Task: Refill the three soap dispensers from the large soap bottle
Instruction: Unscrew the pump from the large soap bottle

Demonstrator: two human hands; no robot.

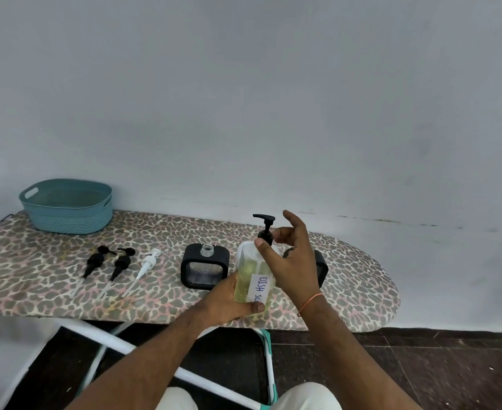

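A clear bottle of yellow soap (248,272) with a "DISH SO.." label stands near the front edge of the ironing board. My left hand (232,300) grips its lower body. My right hand (288,258) pinches the collar of its black pump (265,227) between thumb and fingers. Just left stands a black square dispenser (204,269) with an uncapped glass neck. Another black dispenser (321,267) is mostly hidden behind my right hand. Two black pump heads (96,260) (122,261) and a white pump head (147,261) lie on the board to the left.
A teal plastic basket (66,207) sits at the back left of the leopard-print ironing board (356,279). A grey wall rises directly behind. The board's white legs (119,341) and a dark tiled floor show below.
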